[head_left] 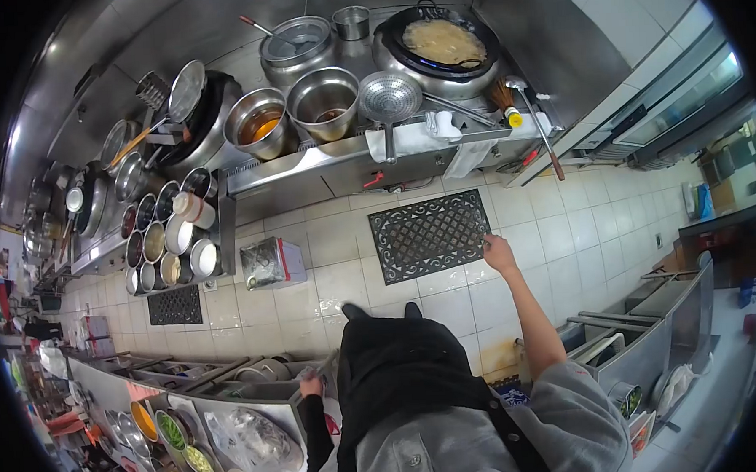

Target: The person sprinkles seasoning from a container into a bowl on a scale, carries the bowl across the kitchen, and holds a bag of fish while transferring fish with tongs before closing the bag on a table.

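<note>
My right hand [498,253] is stretched out over the tiled floor, beside the right edge of a black lattice floor mat [429,236]. Its fingers are curled together, and a tiny dark spot shows at the tips, too small to name. Low on the left, my left hand [311,386] is closed at the edge of the steel counter [267,394]. Something greyish shows at its fingers, but I cannot make out what. Near that hand, a clear plastic bag [254,440] lies on the counter.
Ahead runs the stove line, with a wok of bubbling oil [444,43], a perforated skimmer [390,98], steel pots [323,103] and a ladle [538,123] jutting over the edge. A square tin [261,264] stands on the floor. Seasoning containers [155,242] crowd the left.
</note>
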